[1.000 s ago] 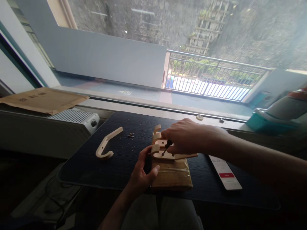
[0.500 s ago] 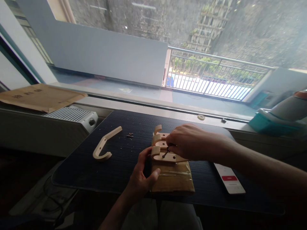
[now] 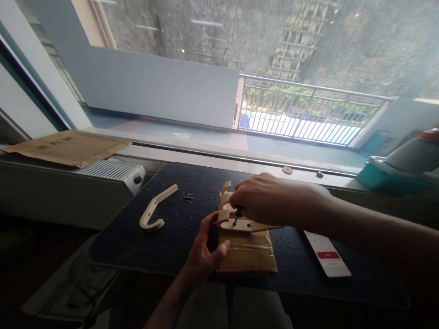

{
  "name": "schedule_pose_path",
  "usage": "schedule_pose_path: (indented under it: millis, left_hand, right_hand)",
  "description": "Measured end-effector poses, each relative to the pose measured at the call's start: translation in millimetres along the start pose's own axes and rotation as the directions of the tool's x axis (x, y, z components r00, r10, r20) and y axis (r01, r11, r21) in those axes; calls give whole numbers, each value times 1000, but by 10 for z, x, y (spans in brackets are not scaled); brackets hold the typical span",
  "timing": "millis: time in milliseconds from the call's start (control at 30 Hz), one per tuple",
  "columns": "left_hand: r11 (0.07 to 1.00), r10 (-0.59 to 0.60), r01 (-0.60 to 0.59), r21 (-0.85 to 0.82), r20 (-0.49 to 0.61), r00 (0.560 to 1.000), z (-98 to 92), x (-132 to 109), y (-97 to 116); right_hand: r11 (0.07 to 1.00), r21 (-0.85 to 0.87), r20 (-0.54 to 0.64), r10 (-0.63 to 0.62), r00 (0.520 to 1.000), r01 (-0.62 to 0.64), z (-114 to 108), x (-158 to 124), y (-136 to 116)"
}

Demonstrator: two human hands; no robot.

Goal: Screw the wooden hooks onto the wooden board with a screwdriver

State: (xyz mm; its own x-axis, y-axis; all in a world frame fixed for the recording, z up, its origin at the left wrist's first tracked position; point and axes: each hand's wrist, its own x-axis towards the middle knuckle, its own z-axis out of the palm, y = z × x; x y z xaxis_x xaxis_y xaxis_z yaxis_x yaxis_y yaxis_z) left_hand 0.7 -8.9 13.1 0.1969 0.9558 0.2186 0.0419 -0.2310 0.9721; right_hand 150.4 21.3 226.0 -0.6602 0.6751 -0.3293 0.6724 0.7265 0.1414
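Note:
Several pale wooden hooks lie side by side on a brown block wrapped in clear tape (image 3: 247,260). My left hand (image 3: 206,251) is bent around the curved end of the nearest wooden hook (image 3: 242,225), its thumb resting by the block's left edge. Above that hook, my right hand (image 3: 260,198) is closed on a small dark screwdriver (image 3: 237,215), whose shaft leans down to a hole in the hook. My right hand partly covers the hooks behind. One loose wooden hook (image 3: 149,212) lies to the left, with a few small screws (image 3: 188,196) beside it.
The dark table (image 3: 137,251) also carries a phone (image 3: 327,253) under my right forearm. A tape roll (image 3: 287,170) and a small dark object (image 3: 319,174) sit on the windowsill. At left, a brown envelope (image 3: 68,146) lies on a radiator (image 3: 116,173).
The view has shifted slightly. My right hand has turned a little and moved slightly left, and the screwdriver stands steeper over the hole. My left hand keeps its place at the hook.

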Motion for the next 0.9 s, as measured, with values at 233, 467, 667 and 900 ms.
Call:
schedule_pose_path:
  millis: [233, 467, 667, 900]
  left_hand:
    - [1000, -4, 4, 20, -34, 999, 11, 1, -11]
    - [999, -7, 8, 42, -20, 1000, -4, 10, -46]
    - [1000, -6, 7, 26, -34, 999, -5, 2, -39]
    - [999, -16, 17, 48, -27, 1000, -5, -2, -18]
  right_hand:
    - [1000, -14, -8, -7, 1000, 7, 222, 63, 132]
    - [993, -57, 81, 104, 991, -100, 267, 33, 51]
    - [996, -48, 87, 85, 993, -81, 115, 69, -22]
    - [984, -145, 146, -86, 986, 107, -55, 279, -133]
